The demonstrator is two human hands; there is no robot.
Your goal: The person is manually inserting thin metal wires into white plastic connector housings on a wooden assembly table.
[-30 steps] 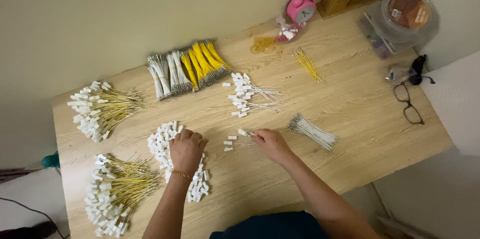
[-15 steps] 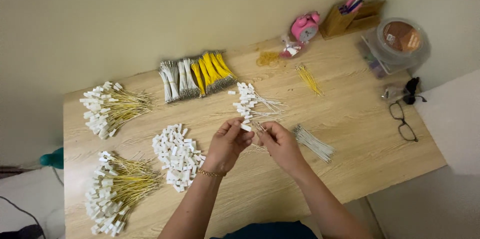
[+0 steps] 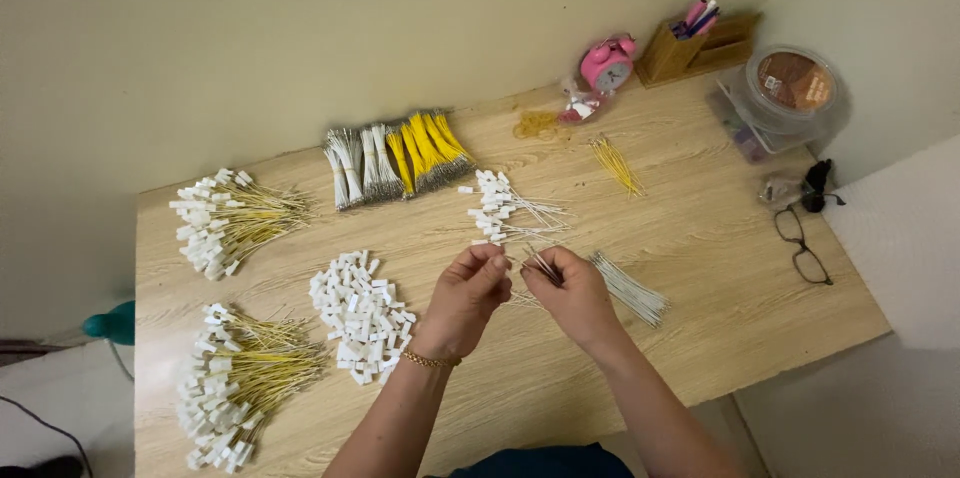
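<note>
both hands are held together above the middle of the wooden surface (image 3: pixel 700 268). the left hand (image 3: pixel 468 300) is curled, its fingertips (image 3: pixel 492 260) pinched on something too small to be made out; what lies in that grip cannot be told. the right hand (image 3: pixel 572 296) is closed in a pinch grip on a few thin white wires (image 3: pixel 541 265), which stick out from between thumb and fingers toward the left hand. the two hands are nearly touching.

just right of the right hand a loose bundle of white wires (image 3: pixel 628 288) lies on the surface. just beyond the hands a small pile of finished white wires with connectors (image 3: pixel 505 210) is seen. left of the left hand a heap of white connectors (image 3: pixel 360 316) is spread. two heaps of yellow wires with connectors (image 3: pixel 235 221) are lain at the far left. bundled white and yellow wires (image 3: pixel 395 158) are lined up near the wall. glasses (image 3: pixel 800 243) rest at the right edge.
</note>
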